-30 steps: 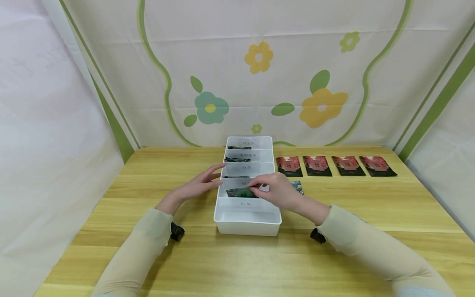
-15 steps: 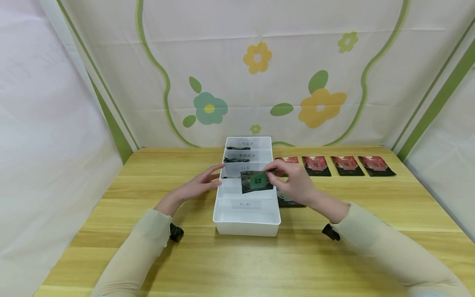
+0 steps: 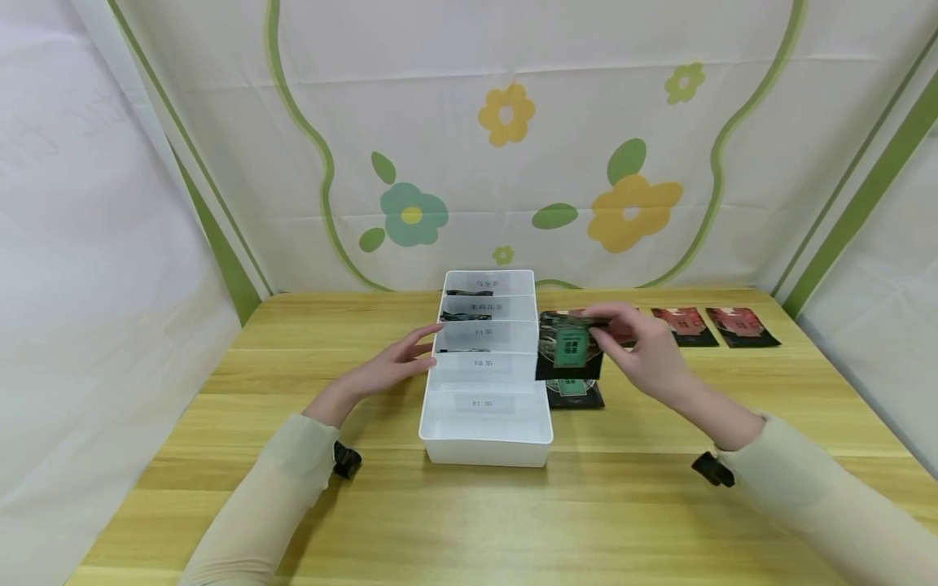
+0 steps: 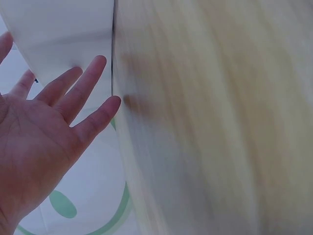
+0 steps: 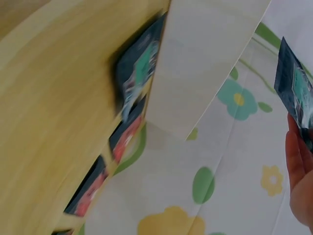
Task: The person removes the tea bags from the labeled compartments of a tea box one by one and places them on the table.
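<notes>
My right hand (image 3: 648, 350) pinches a dark tea sachet with a green label (image 3: 570, 348) by its upper right corner. It hangs in the air just right of a white divided box (image 3: 485, 452), also visible held up in the right wrist view (image 5: 296, 81). Below it, a second green-labelled sachet (image 3: 575, 400) lies on the table against the box's right side, partly covered. My left hand (image 3: 388, 368) has its fingers spread, fingertips at the box's left wall. Dark sachets (image 3: 466, 317) show in the three back compartments; the front two show only white walls and labels.
Several red-and-black sachets (image 3: 685, 327) lie in a row at the back right of the wooden table (image 3: 469, 521); those nearest the box are partly hidden by the held sachet and right hand. A flowered cloth (image 3: 440, 146) hangs behind the table.
The right hand has lifted the green-labelled sachet out of the box's second compartment from the front and carried it right, past the box's edge. The left hand has stayed put.
</notes>
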### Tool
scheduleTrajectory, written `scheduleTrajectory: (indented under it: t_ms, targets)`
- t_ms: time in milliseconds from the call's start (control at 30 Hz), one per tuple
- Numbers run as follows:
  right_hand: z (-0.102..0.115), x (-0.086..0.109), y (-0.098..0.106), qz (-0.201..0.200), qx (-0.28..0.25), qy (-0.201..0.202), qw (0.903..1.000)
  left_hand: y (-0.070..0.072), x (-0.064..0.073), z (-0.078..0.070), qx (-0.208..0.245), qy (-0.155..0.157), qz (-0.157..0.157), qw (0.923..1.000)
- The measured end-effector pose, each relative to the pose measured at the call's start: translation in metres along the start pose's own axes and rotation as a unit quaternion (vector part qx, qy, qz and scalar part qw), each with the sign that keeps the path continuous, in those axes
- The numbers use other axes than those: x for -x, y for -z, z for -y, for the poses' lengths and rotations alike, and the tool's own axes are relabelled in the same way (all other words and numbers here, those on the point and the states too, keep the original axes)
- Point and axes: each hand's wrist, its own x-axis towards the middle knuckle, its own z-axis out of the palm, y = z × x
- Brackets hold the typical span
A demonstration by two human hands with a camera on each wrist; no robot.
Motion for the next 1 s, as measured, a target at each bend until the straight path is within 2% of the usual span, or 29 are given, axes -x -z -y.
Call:
scheduleTrajectory:
  t_ms: [267,500,700,867,1000]
  targets:
    - [-0.02,0.026,0.033,-0.019,0.063,-0.016,0.9977,0.0,0.0,0.001,-0.002,-0.007,-0.003,1.0]
    - [-0.038,0.051,0.055,0.003,0.102,-0.07,0.9924,-0.001,0.0,0.0,-0.004,-0.007,-0.005,1.0]
    - [-0.05,0.065,0.062,0.061,0.126,-0.101,0.9851,-0.001,0.0,-0.001,-0.005,-0.007,-0.005,1.0]
    - [-0.06,0.07,0.062,0.138,0.124,-0.151,0.9711,-0.001,0.0,-0.001,-0.006,-0.003,-0.004,1.0]
    - [-0.074,0.071,0.057,0.182,0.12,-0.178,0.9598,-0.001,0.0,-0.001,-0.006,-0.002,-0.005,1.0]
